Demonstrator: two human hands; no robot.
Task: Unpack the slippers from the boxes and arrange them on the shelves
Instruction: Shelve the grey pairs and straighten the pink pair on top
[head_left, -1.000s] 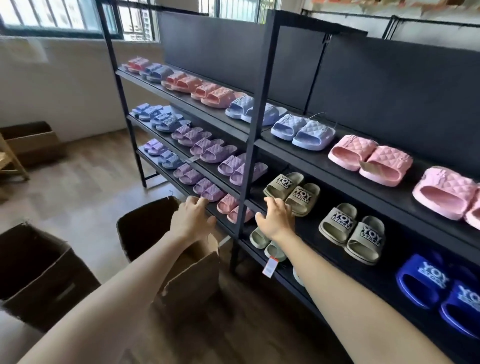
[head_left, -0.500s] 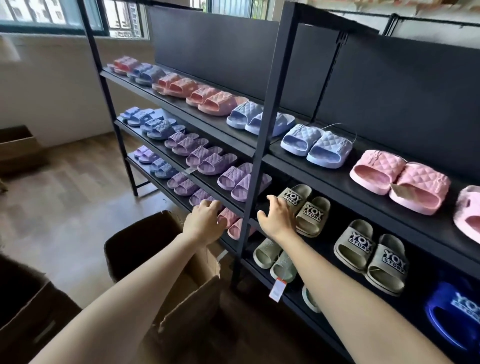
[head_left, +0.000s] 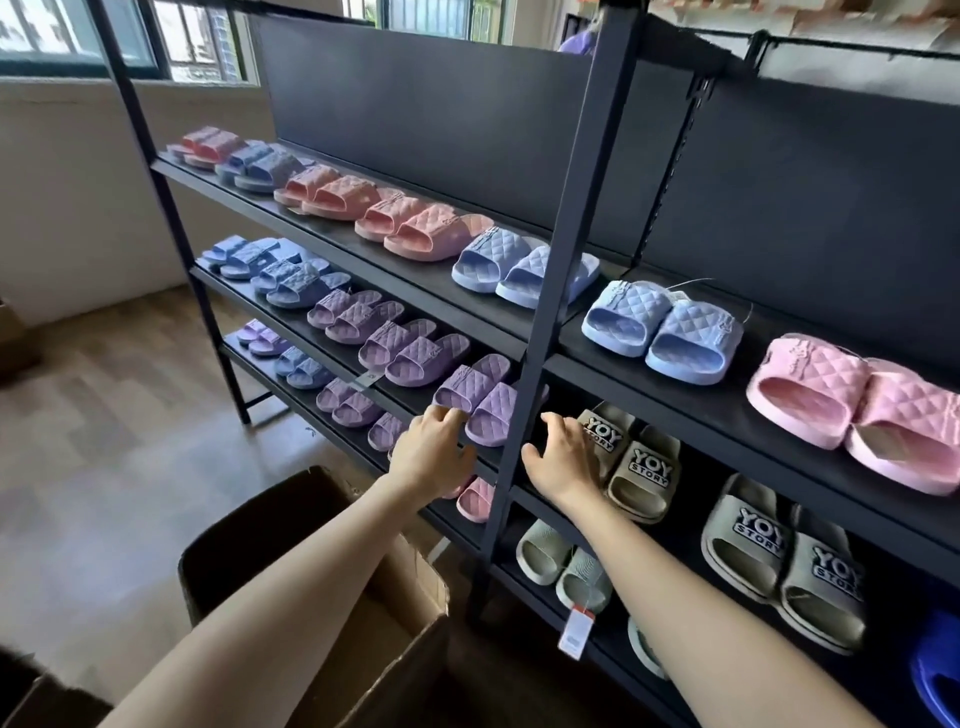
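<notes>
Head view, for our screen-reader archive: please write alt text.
A person's left hand touches a purple slipper and the right hand reaches beside a khaki slipper on a black shelf rack lined with pastel pairs; an open cardboard box sits below.

The floor (head_left: 104, 441) is of brown wooden planks and looks pale where daylight falls on it. At the left stands a plain white wall (head_left: 67, 197), and above it are windows (head_left: 52, 36) with dark frames, one with a metal grille (head_left: 202, 52) behind the glass; another window (head_left: 441, 21) shows further right.
</notes>
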